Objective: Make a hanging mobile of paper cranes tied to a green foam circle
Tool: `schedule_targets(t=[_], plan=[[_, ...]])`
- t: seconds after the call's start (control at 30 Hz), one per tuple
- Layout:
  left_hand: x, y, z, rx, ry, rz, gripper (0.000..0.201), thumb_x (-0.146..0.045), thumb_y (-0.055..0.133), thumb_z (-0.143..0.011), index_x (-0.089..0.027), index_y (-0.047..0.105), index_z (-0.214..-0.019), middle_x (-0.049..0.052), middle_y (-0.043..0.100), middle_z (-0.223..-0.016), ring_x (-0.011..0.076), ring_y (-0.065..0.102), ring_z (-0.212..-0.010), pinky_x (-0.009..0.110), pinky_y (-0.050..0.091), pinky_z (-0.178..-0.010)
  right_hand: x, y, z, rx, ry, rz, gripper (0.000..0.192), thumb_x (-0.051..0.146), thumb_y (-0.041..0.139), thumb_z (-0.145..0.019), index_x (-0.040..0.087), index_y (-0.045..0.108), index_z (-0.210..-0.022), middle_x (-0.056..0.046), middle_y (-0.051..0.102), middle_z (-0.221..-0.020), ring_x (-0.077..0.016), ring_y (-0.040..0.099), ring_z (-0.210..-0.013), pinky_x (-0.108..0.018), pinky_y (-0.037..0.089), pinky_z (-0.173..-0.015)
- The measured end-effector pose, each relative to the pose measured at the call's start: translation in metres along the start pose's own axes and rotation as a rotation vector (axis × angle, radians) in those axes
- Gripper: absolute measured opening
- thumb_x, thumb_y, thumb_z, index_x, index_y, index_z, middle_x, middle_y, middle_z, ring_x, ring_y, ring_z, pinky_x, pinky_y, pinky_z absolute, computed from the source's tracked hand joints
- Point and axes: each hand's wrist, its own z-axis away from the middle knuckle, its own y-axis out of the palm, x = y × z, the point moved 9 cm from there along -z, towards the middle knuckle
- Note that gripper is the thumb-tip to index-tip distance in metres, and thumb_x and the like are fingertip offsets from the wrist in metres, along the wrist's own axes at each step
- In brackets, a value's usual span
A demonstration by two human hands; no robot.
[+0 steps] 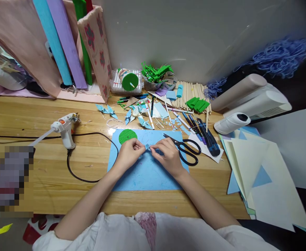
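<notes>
Your left hand (128,152) and your right hand (168,156) meet over the blue mat (144,172), and between their fingertips you pinch a small folded blue paper piece (148,147); both hands are closed on it, the left from one end and the right from the other, held just above the upper middle of the mat. The mat lies flat on the wooden counter (50,167) straight ahead of you. A green paper disc (127,136) rests on the mat's upper left corner, just beyond your left hand. Black scissors (185,150) lie at the mat's upper right edge, close beside your right hand, the handles pointing away from the mat. Beyond the mat, towards the wall, are scattered blue paper scraps, folded paper cranes (106,110) and a row of pens and markers (194,125), with a bundle of wooden sticks (192,91) further back. Well to the left of the mat stands a white glue gun (65,128), its black cord (90,158) looping along the counter to the mat's left edge. To the right of the mat, past the scissors, a stack of pale yellow and blue paper sheets (260,174) overhangs the counter's edge.
</notes>
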Motion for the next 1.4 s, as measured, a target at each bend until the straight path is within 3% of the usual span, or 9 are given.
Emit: schedule_targets(t=[0.2, 0.4, 0.53, 0.67, 0.77, 0.87, 1.0, 1.17, 1.4], plan=[[-0.004, 0.0, 0.002, 0.004, 0.006, 0.001, 0.007, -0.022, 0.056, -0.065, -0.015, 0.057, -0.063, -0.001, 0.058, -0.058, 0.01, 0.053, -0.054, 0.019, 0.037, -0.052, 0.003, 0.002, 0.0, -0.014, -0.034, 0.051, 0.01, 0.016, 0.055, -0.082, 0.019, 0.064, -0.078, -0.005, 0.06, -0.07, -0.0185, 0.049, -0.073, -0.032, 0.043, -0.068], [-0.001, -0.002, 0.004, -0.05, -0.035, 0.049, 0.011, -0.025, 0.059, -0.066, -0.015, 0.057, -0.064, 0.0, 0.06, -0.058, 0.0102, 0.054, -0.052, 0.02, 0.038, -0.049, -0.007, -0.007, 0.0, -0.046, 0.074, -0.04, 0.009, 0.019, 0.058, -0.082, 0.019, 0.066, -0.085, -0.004, 0.061, -0.072, -0.0174, 0.052, -0.074, -0.032, 0.044, -0.071], [0.006, 0.0, 0.003, -0.086, -0.085, 0.182, 0.018, -0.031, 0.061, -0.067, -0.014, 0.056, -0.066, 0.002, 0.061, -0.06, 0.0118, 0.057, -0.055, 0.022, 0.043, -0.052, -0.011, -0.013, 0.005, -0.096, 0.179, -0.111, 0.008, 0.021, 0.059, -0.081, 0.021, 0.065, -0.086, -0.003, 0.062, -0.077, -0.0169, 0.054, -0.075, -0.032, 0.045, -0.071], [0.01, 0.004, 0.003, -0.119, -0.096, 0.348, 0.02, -0.031, 0.065, -0.065, -0.013, 0.056, -0.066, 0.002, 0.063, -0.064, 0.0127, 0.062, -0.062, 0.024, 0.048, -0.062, -0.013, -0.006, 0.011, -0.118, 0.291, -0.221, 0.01, 0.026, 0.063, -0.077, 0.019, 0.062, -0.084, -0.003, 0.06, -0.079, -0.014, 0.055, -0.067, -0.027, 0.047, -0.058], [0.013, 0.011, 0.003, -0.088, -0.135, 0.448, 0.021, -0.031, 0.067, -0.064, -0.013, 0.056, -0.066, 0.002, 0.063, -0.063, 0.0133, 0.063, -0.062, 0.026, 0.05, -0.066, -0.017, -0.002, 0.014, -0.145, 0.349, -0.287, 0.007, 0.025, 0.06, -0.08, 0.019, 0.061, -0.083, -0.003, 0.059, -0.08, -0.0117, 0.057, -0.064, -0.023, 0.049, -0.052], [0.015, 0.018, 0.005, -0.043, -0.168, 0.5, 0.025, -0.027, 0.068, -0.062, -0.013, 0.054, -0.078, 0.0, 0.063, -0.064, 0.0133, 0.064, -0.062, 0.026, 0.05, -0.065, -0.019, -0.003, 0.014, -0.15, 0.348, -0.288, 0.006, 0.022, 0.056, -0.082, 0.019, 0.062, -0.082, -0.003, 0.06, -0.078, -0.0122, 0.058, -0.067, -0.023, 0.051, -0.056], [0.001, 0.017, 0.007, -0.011, -0.028, 0.344, 0.039, -0.024, 0.066, -0.067, -0.015, 0.053, -0.103, -0.001, 0.063, -0.068, 0.0112, 0.062, -0.062, 0.022, 0.048, -0.061, -0.02, -0.005, 0.011, -0.115, 0.311, -0.275, 0.008, 0.02, 0.055, -0.083, 0.02, 0.063, -0.083, -0.003, 0.062, -0.08, -0.0132, 0.059, -0.071, -0.024, 0.051, -0.06], [-0.015, 0.011, 0.011, -0.051, 0.119, 0.131, 0.02, -0.03, 0.058, -0.077, -0.016, 0.064, -0.09, 0.003, 0.067, -0.072, 0.0125, 0.062, -0.065, 0.021, 0.048, -0.061, -0.019, -0.003, 0.007, -0.062, 0.297, -0.293, 0.009, 0.02, 0.052, -0.084, 0.02, 0.061, -0.083, -0.004, 0.061, -0.081, -0.0141, 0.058, -0.074, -0.025, 0.052, -0.061], [-0.017, 0.008, 0.011, -0.111, 0.18, 0.038, 0.019, -0.03, 0.057, -0.078, -0.017, 0.067, -0.087, 0.004, 0.07, -0.078, 0.0142, 0.064, -0.07, 0.023, 0.05, -0.065, -0.021, 0.005, 0.006, -0.01, 0.303, -0.251, 0.008, 0.017, 0.05, -0.084, 0.02, 0.057, -0.083, -0.004, 0.058, -0.083, -0.0143, 0.056, -0.071, -0.025, 0.05, -0.061]])
